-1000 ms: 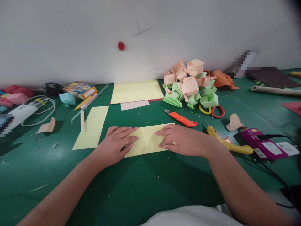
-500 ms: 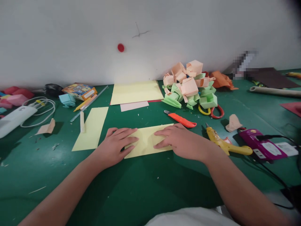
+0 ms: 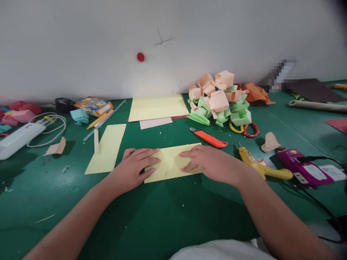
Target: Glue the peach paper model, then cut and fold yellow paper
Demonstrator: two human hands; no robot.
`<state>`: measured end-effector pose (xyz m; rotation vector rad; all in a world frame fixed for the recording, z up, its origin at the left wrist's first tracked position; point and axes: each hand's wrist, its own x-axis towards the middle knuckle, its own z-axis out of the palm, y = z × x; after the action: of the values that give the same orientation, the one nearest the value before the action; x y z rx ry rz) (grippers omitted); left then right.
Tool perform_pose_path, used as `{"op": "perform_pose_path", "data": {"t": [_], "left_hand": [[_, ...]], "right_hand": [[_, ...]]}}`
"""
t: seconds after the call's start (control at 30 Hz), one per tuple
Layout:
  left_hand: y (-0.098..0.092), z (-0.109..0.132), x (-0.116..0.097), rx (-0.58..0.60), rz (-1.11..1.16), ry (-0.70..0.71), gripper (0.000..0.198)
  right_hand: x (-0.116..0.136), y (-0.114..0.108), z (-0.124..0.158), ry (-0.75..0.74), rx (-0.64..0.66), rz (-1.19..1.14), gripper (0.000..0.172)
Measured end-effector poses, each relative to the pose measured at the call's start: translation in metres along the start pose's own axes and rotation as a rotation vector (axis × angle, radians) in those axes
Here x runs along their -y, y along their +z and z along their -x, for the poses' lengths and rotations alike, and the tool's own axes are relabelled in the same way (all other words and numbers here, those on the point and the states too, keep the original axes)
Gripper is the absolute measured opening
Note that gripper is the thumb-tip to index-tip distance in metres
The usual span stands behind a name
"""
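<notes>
A pale yellow paper strip (image 3: 169, 164) lies flat on the green table (image 3: 162, 216) in front of me. My left hand (image 3: 138, 166) rests on its left end with the fingers spread. On the right end lies my right hand (image 3: 202, 160), its fingers apart and pointing left. Both palms face down, and parts of the strip's ends are hidden under them. Just behind my right hand is a red-orange cutter (image 3: 210, 138) with its blade tip showing. Left of my left hand, another yellow strip (image 3: 108, 148) has a whitish stick (image 3: 96, 141) lying on it.
Yellow sheets (image 3: 157, 107) lie by the wall. Folded peach and green paper pieces (image 3: 219, 101) are heaped behind the scissors (image 3: 251, 130). At right are a yellow glue gun (image 3: 252, 160) and a purple power socket (image 3: 303, 168) with cables. A white power strip (image 3: 21, 140) sits left.
The fingers of my right hand have shifted slightly right on the paper strip. My left hand stays in place on it. The whole view has moved a little.
</notes>
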<state>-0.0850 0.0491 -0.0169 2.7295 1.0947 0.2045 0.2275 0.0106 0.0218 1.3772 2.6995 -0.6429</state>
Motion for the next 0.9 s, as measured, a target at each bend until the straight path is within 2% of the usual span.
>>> {"op": "perform_pose_path", "data": {"t": [0.27, 0.53, 0.9], "left_hand": [[0.000, -0.002, 0.000, 0.064, 0.012, -0.050, 0.037], [-0.002, -0.002, -0.001, 0.072, 0.015, -0.061, 0.038], [-0.004, -0.002, -0.002, 0.099, 0.015, -0.089, 0.038]], "right_hand": [[-0.011, -0.004, 0.000, 0.038, 0.063, -0.121, 0.086], [-0.025, -0.001, 0.002, 0.008, 0.037, -0.219, 0.077], [-0.019, -0.002, 0.002, 0.018, 0.036, -0.183, 0.072]]}}
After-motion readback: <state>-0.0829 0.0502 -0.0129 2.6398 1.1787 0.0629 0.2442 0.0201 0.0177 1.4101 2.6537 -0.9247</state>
